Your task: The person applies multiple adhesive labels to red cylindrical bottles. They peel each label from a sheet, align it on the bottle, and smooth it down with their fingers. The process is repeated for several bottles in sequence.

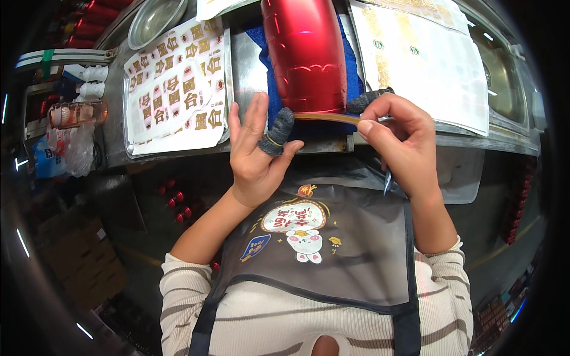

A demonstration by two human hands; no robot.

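A glossy red metallic bottle [306, 56] lies on a blue cloth [354, 74], its near end toward me. Across that end runs a narrow golden-amber strip [326, 118]. My right hand [407, 136] pinches the strip's right end between thumb and a finger; a grey fabric finger cover sits on its index fingertip, beside the bottle. Under the right palm, a slim bluish pointed tool [388, 183] shows in part; its kind is unclear. My left hand [258, 145] has its fingers apart, and its grey-covered finger is at the strip's left end, seemingly touching it.
Left of the bottle, a metal tray [129, 142] bears sheets of gold and red decals [178, 89]. White decal sheets [427, 77] lie on the right. A metal bowl [155, 24] stands far left, and a metal basin [504, 77] far right. A dark printed apron [332, 255] covers my lap.
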